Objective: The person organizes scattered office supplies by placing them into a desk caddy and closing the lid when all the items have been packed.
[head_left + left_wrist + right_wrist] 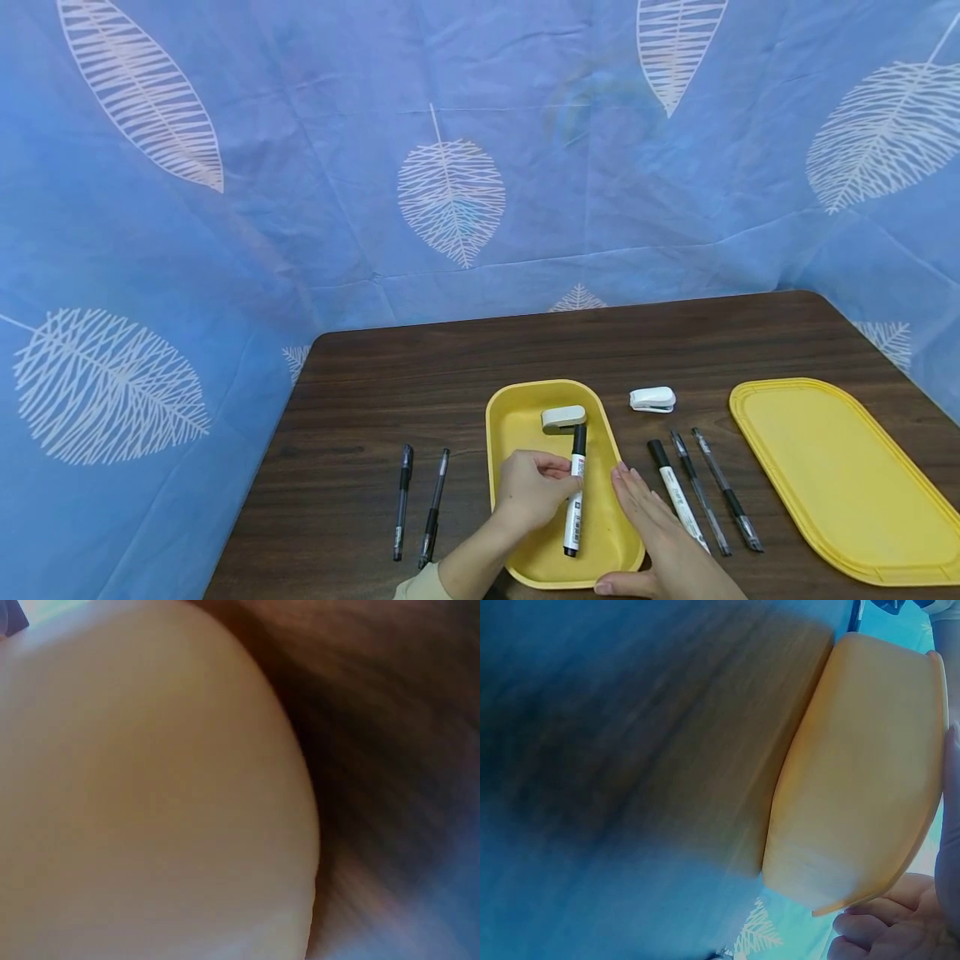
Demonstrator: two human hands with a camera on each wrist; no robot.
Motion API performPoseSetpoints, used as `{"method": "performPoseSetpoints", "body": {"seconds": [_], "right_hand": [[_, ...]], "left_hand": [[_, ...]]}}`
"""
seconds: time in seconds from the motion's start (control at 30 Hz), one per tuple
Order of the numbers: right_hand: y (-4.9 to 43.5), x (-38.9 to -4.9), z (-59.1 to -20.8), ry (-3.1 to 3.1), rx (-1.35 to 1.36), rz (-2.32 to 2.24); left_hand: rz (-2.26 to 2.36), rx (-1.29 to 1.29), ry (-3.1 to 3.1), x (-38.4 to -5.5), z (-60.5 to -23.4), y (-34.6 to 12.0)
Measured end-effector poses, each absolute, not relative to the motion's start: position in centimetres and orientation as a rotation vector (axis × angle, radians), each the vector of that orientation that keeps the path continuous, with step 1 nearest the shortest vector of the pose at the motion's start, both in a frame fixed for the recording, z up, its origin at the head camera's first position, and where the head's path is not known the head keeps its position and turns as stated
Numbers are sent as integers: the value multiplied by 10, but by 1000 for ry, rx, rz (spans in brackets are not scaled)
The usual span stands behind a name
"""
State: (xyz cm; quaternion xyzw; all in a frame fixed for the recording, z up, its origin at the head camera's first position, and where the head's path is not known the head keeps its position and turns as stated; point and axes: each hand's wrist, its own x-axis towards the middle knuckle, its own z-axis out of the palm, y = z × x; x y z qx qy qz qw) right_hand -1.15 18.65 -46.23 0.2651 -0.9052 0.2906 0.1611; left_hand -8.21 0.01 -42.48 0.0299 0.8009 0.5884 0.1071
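In the head view my left hand (532, 490) reaches into the yellow box (517, 392). Its thumb and fingers pinch a black-capped white marker (573, 517), which lies lengthwise along the box. A white stapler (564, 417) sits at the box's far end, by the marker's cap. My right hand (660, 533) is at the box's right side, fingers extended along the rim and thumb spread toward the near corner. The right wrist view shows the box's outer wall (855, 765) with right-hand fingers (877, 926) at its rim. Skin fills most of the left wrist view.
Two pens (402, 500) (435, 508) lie left of the box. To its right are a second stapler (652, 399), another marker (681, 500) and two more pens (701, 492) (727, 490). A yellow lid (847, 483) rests at the right of the dark wooden table (360, 375). Patterned blue cloth (337, 167) hangs behind.
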Motion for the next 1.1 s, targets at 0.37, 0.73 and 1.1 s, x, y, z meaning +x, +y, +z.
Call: {"method": "performPoseSetpoints", "body": {"seconds": [0.37,0.73,1.1], "right_hand": [[186,-11,-463,-2605,727,807],[186,-11,-463,-2617,718,836],[187,-11,-463,-2593,742,804]], "left_hand": [[1701,29,2387,-78,-430,8],[1667,-36,2376,-78,-433,17],[1686,-181,2196,-79,-441,23]]}}
